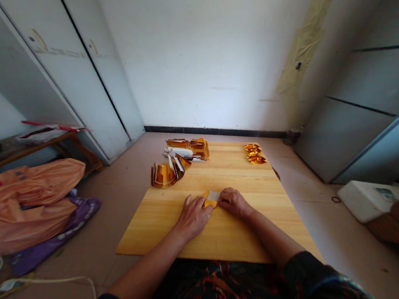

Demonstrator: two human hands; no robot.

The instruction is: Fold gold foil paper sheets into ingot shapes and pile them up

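A small piece of gold foil paper [210, 202], partly folded and showing a pale grey side, lies on the wooden table [263, 223] in front of me. My left hand [194, 214] holds its left part, thumb and fingers closed against the paper. At the paper's right edge, the fingers of my right hand [235, 203] are curled and pinch it. My fingers cover part of the folds.
Curved gold sheets [164, 174] stand at the table's left edge, with a larger stack [197, 148] behind them. Several shiny folded gold pieces [254, 154] sit at the far right corner. Cabinets [72, 72] flank the white wall; an orange bag [31, 198] lies left.
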